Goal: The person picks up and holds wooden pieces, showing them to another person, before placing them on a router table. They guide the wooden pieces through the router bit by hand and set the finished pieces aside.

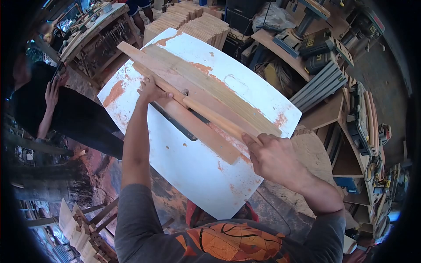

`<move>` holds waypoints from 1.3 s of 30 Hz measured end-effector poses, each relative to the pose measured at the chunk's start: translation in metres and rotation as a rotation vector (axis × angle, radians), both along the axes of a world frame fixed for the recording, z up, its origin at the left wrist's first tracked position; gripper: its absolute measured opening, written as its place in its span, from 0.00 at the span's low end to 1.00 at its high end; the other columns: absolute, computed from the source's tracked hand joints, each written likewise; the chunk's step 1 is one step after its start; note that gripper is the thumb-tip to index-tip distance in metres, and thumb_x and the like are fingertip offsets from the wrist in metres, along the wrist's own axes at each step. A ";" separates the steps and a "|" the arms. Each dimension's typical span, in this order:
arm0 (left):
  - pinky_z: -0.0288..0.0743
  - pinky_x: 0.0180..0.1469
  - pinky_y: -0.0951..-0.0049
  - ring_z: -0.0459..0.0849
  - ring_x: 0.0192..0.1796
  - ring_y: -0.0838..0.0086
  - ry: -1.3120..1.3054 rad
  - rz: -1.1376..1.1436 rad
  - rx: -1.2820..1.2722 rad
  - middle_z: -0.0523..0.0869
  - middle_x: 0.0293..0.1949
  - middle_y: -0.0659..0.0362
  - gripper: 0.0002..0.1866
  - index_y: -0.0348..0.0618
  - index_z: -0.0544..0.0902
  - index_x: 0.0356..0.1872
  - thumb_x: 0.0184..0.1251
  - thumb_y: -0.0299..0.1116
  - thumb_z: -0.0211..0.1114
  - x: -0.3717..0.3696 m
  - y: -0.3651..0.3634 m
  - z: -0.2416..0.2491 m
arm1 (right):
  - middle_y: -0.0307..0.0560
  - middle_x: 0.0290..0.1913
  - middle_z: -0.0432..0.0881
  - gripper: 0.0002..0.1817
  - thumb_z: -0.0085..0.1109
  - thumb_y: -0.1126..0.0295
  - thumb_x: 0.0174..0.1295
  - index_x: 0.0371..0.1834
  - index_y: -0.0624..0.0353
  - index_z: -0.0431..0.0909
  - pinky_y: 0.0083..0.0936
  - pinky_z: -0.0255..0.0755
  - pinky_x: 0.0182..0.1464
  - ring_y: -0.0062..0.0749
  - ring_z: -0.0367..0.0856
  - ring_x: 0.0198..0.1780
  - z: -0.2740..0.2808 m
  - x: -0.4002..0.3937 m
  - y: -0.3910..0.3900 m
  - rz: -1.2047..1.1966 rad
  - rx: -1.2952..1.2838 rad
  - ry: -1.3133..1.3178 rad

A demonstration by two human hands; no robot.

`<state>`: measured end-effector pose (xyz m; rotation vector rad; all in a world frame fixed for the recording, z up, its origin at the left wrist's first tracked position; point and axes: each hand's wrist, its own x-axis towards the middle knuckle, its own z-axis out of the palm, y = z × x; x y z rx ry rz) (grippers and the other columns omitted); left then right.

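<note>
1. Well, a long wooden stick (215, 118) is lying slantwise over the white table (184, 175), and its near end is sitting in the right hand (274, 158).
2. The right hand is pinching that end, with its thumb lying along the wood. The other fingers are curling in below, and their tips are hiding, so I am not telling just how they are closing.
3. The left hand (152, 91) is resting on the wood farther up. Its fingers are spreading apart, and its thumb is poking out toward a small round metal part (186, 93).
4. The stick is looking light and stiff to me, not soft. Being thin, it is maybe bending a bit in the middle. Its smooth sides are perhaps feeling slippery with dust.
5. Good holding spots are seeming to be the near end and the far part, with fingers keeping well away from the metal part.
6. A flat brown board (210, 142) is lying just beside the stick, on the side nearer the person.
7. Yellow letters are showing on a black tool case (316, 46). They are maybe spelling DeWALT, but they are looking too small for being sure. No other words are reading clearly.
</note>
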<state>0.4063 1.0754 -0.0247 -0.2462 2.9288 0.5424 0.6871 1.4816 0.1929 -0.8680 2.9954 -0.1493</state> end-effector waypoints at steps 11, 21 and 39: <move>0.40 0.79 0.29 0.40 0.84 0.35 -0.023 -0.011 0.004 0.45 0.83 0.34 0.92 0.36 0.44 0.83 0.12 0.72 0.87 -0.010 -0.012 0.002 | 0.51 0.30 0.82 0.28 0.59 0.74 0.54 0.62 0.63 0.83 0.35 0.79 0.28 0.41 0.87 0.29 -0.006 -0.010 -0.009 0.020 0.010 0.038; 0.38 0.80 0.29 0.38 0.84 0.33 -0.046 0.001 -0.025 0.44 0.83 0.33 0.91 0.35 0.44 0.83 0.13 0.71 0.88 -0.017 -0.019 0.011 | 0.48 0.29 0.82 0.23 0.62 0.68 0.64 0.63 0.61 0.82 0.36 0.77 0.29 0.41 0.85 0.28 -0.008 -0.019 -0.019 0.006 0.012 0.032; 0.42 0.83 0.42 0.61 0.81 0.43 0.115 -0.171 0.563 0.64 0.75 0.26 0.81 0.19 0.48 0.78 0.32 0.64 0.88 -0.070 -0.092 -0.002 | 0.48 0.31 0.82 0.24 0.62 0.67 0.64 0.64 0.57 0.83 0.36 0.77 0.29 0.41 0.86 0.29 -0.020 -0.066 -0.075 0.008 0.010 0.087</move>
